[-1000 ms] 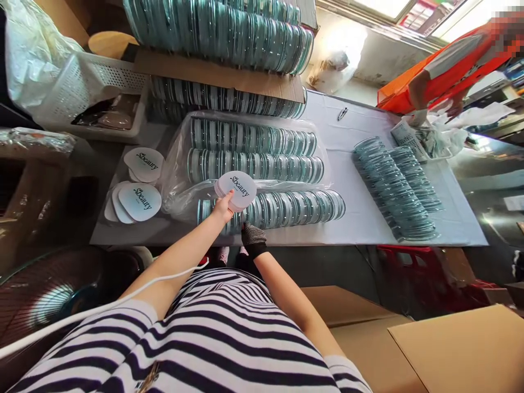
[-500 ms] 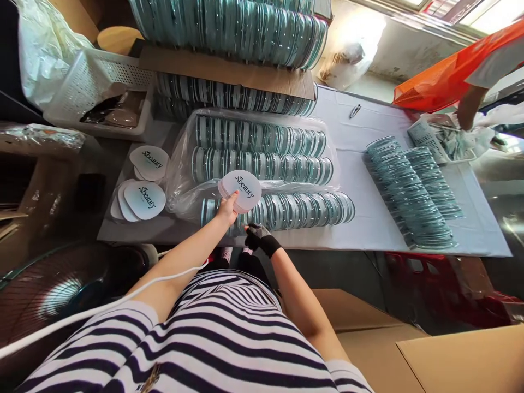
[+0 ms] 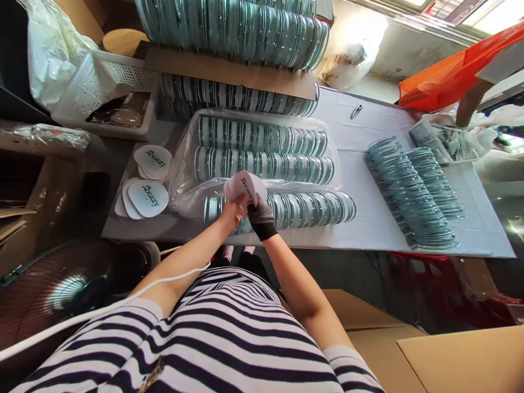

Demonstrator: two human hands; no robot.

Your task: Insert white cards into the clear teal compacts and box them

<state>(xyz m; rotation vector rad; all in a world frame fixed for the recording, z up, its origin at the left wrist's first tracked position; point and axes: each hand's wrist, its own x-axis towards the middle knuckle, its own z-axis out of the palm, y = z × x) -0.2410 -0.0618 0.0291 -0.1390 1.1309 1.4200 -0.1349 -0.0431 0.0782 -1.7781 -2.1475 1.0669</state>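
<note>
My left hand (image 3: 230,210) grips a small stack of white round cards (image 3: 242,187) printed "Sbeauty", held above the table's near edge. My right hand (image 3: 259,213), in a black glove, is closed on the right side of the same stack. Just beyond the hands lies a row of round glass-edged mirrors (image 3: 303,207), standing on edge in clear plastic. Two more such rows (image 3: 262,150) lie behind it.
More "Sbeauty" cards (image 3: 147,194) lie at the table's left end. Fanned mirrors (image 3: 413,191) cover the right side of the white table (image 3: 368,229). Stacked mirrors on cardboard (image 3: 229,68) and a white basket (image 3: 102,87) stand behind. Another person's arm (image 3: 470,103) reaches in at far right. Cardboard boxes (image 3: 450,355) sit below.
My gloved right hand rose from the table edge and closed on the card stack beside my left hand. The stack tilted a little.
</note>
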